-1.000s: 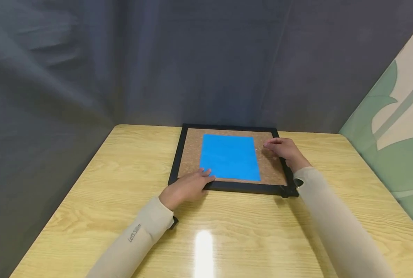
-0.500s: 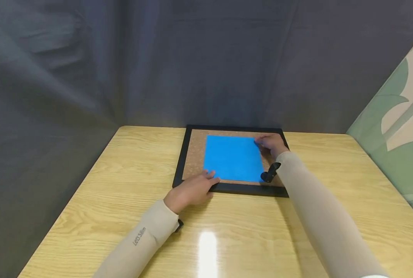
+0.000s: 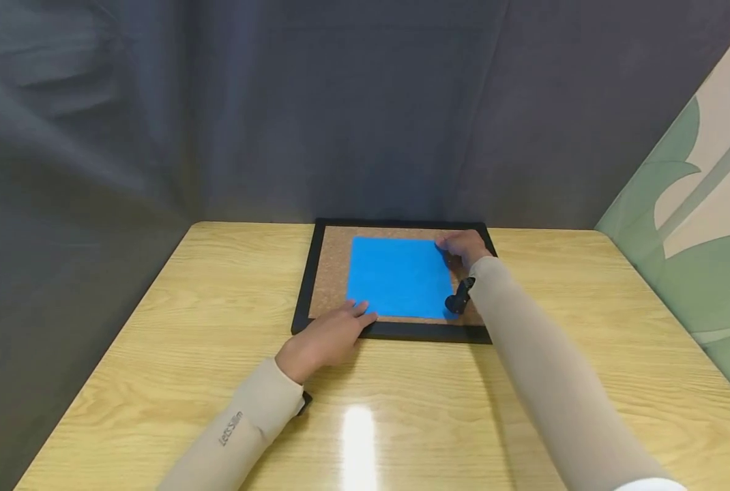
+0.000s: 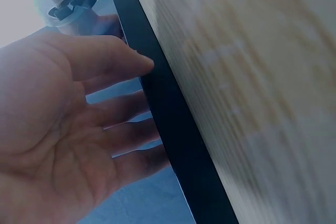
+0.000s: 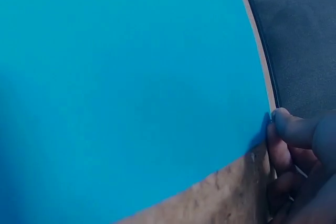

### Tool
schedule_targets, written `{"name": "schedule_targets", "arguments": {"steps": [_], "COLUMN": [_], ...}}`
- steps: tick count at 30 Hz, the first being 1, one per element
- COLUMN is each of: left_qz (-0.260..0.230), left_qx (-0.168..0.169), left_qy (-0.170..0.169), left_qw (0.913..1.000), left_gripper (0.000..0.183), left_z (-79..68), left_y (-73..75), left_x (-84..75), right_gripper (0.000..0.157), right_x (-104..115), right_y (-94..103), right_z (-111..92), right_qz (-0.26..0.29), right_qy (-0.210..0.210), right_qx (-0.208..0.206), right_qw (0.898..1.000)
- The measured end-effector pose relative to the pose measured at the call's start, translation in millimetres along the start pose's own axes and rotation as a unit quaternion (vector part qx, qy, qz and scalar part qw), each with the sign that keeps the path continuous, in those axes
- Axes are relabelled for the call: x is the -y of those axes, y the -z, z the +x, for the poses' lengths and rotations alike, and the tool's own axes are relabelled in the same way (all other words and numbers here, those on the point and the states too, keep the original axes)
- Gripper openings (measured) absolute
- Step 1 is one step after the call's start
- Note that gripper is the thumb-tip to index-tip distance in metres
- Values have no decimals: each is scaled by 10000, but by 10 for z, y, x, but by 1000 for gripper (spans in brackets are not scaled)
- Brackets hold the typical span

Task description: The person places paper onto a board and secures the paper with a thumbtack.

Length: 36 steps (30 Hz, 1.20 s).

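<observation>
A bright blue sheet of paper [image 3: 398, 276] lies flat on a cork board [image 3: 331, 276] with a black frame [image 3: 426, 331]. My left hand [image 3: 328, 341] rests on the near frame edge, fingers extended onto the sheet's near left corner; in the left wrist view its thumb [image 4: 139, 64] lies against the frame. At the sheet's far right corner is my right hand [image 3: 465, 245]. Its thumb and index fingertips [image 5: 282, 116] pinch together right at that corner, around a small pin-like thing mostly hidden by them; I cannot tell its exact kind.
The board sits on a light wood table [image 3: 248, 273], its far side close to a dark grey curtain [image 3: 340, 116]. A panel with green leaf shapes [image 3: 721, 273] borders the table on the right. A black strap with a camera [image 3: 460, 296] hangs below the right wrist.
My right hand has moved left from the bare cork to the sheet's far right corner and stays there. My left hand keeps its place on the frame. The head view has shifted slightly.
</observation>
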<state>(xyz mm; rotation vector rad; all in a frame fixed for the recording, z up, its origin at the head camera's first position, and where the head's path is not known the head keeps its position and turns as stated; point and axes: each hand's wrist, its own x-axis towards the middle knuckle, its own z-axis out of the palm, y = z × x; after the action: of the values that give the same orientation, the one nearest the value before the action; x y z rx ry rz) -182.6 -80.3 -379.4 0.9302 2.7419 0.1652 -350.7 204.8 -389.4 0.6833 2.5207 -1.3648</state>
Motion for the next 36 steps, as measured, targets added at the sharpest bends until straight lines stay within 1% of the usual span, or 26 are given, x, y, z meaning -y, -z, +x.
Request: {"name": "schedule_targets", "arguments": {"steps": [2,5,10,14,18,21,24,28,32,36], "left_qz": [-11,-30,-15,-30,63,100,112,110,112,61], "left_qx": [48,112,103,140,149,130,127,143,165,154], "left_qy": [23,113,147,152,161,152,147,126,122,101], "left_qw": [10000,9999,9998,9998,9997,9997,9997,9998,9997,9998], "left_gripper": [51,53,54,54,54,53,53,53,53,52], "left_z": [6,5,-24,-46,-49,-50,-53,-61,-69,-73], "left_y": [1,-1,6,16,36,51,54,47,41,47], "left_x": [-11,-15,-15,-21,-23,-21,-19,-18,-22,-30], "right_gripper": [40,42,47,50,52,51,49,51,57,54], "right_x": [19,45,78,96,121,129,121,95,83,90], "right_y": [14,23,16,4,20,18,-3,-20,-27,-12], "right_z": [10,12,-3,-25,-20,15,38,6,-60,-128], "right_qz": [49,127,127,-45,-162,-129,16,60,-196,-466], "right_qy": [-183,-300,-268,-260,-264,-304,-336,-344,-284,-134], "right_qx": [50,157,188,160,151,123,90,74,32,-61], "right_qw": [9998,9993,9994,9995,9994,9994,9994,9994,9994,9988]}}
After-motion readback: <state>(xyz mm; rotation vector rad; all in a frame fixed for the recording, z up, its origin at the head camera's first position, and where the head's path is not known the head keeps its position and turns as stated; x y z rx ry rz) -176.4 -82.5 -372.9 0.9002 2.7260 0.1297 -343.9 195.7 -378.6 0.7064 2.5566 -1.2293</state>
